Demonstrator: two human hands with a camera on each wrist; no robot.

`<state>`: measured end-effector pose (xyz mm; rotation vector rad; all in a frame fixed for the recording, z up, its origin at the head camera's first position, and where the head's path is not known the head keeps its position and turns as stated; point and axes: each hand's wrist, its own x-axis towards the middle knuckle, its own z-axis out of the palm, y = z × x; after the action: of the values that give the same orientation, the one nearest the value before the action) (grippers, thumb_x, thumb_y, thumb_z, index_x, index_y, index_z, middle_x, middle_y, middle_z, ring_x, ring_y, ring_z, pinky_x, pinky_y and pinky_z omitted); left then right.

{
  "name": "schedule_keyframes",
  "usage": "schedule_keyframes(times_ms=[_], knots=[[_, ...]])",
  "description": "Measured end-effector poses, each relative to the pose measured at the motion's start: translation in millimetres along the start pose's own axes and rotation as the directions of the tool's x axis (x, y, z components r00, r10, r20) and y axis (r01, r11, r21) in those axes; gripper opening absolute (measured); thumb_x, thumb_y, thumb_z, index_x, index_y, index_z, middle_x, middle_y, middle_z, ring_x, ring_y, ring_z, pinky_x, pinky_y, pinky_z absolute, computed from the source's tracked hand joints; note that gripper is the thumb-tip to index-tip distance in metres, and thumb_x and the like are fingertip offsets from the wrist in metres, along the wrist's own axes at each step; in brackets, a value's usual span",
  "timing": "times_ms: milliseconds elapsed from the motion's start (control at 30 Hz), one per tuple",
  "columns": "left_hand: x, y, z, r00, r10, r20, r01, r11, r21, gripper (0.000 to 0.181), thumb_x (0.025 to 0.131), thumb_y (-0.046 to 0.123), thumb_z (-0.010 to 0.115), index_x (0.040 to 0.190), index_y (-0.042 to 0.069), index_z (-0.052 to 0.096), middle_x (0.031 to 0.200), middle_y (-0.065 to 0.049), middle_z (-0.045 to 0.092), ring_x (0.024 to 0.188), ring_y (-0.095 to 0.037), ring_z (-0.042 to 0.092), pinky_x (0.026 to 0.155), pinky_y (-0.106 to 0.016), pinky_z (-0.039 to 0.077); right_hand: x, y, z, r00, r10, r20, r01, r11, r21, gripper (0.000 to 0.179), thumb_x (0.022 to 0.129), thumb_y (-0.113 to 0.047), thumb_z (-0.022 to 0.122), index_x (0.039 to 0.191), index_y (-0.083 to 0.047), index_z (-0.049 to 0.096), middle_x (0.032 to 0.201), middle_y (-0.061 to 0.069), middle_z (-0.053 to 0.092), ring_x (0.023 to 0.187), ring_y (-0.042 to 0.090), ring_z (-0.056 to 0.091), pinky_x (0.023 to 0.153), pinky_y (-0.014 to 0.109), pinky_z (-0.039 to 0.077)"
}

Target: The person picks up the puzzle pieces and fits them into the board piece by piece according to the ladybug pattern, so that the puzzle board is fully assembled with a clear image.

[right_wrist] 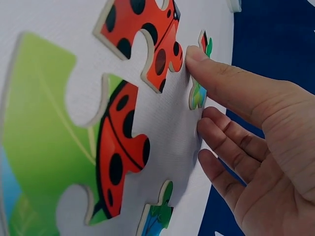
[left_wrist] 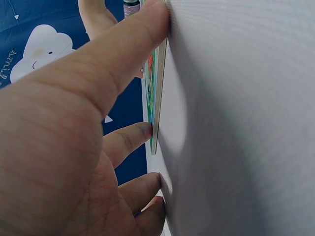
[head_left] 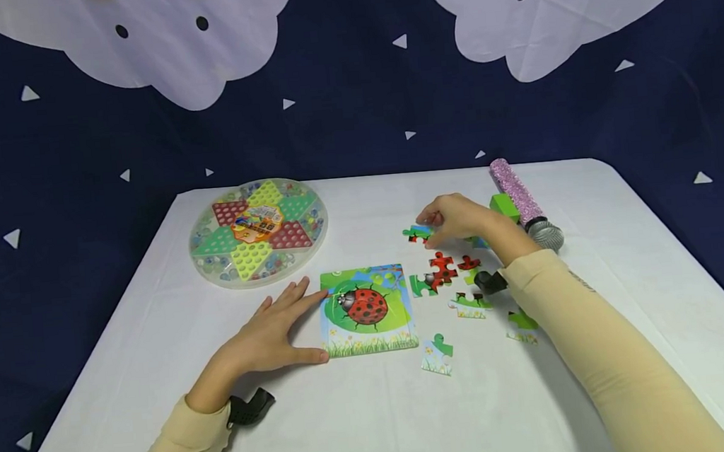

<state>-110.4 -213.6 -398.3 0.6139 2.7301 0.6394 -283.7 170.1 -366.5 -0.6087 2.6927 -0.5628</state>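
A square ladybug puzzle board (head_left: 366, 311) lies flat on the white table. My left hand (head_left: 274, 330) rests at its left side, fingers spread, with thumb and index finger touching the board's edge; in the left wrist view the board's side (left_wrist: 156, 108) shows beside the fingers. Further back, my right hand (head_left: 457, 217) holds a blue, green and red puzzle piece (head_left: 416, 232) by its edges between thumb and finger. The right wrist view shows this piece (right_wrist: 198, 93) partly behind the thumb. Loose red spotted pieces (head_left: 443, 268) lie just in front of that hand.
More pieces lie near the board's right side, including a grass-edged piece (head_left: 437, 356) at the front. A round checkers board (head_left: 258, 233) with marbles sits back left. Beyond the right hand are a green block (head_left: 504, 206) and a pink glittery microphone (head_left: 517, 192).
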Motion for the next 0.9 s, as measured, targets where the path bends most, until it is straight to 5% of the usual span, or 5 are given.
schedule_keyframes(times_ms=[900], knots=[[-0.9,0.6,-0.3,1.000,-0.002,0.004,0.002,1.000,-0.014,0.104,0.082,0.060,0.089,0.168,0.026,0.040,0.180,-0.019,0.018,0.167,-0.046,0.015,0.129,-0.077,0.011,-0.9,5.1,2.6,1.000,-0.022,-0.014,0.023,0.999,0.033,0.049,0.091,-0.022,0.089,0.135,-0.006,0.075,0.127,0.015,0.075,0.117,0.031,0.065,0.104,0.049,0.055]])
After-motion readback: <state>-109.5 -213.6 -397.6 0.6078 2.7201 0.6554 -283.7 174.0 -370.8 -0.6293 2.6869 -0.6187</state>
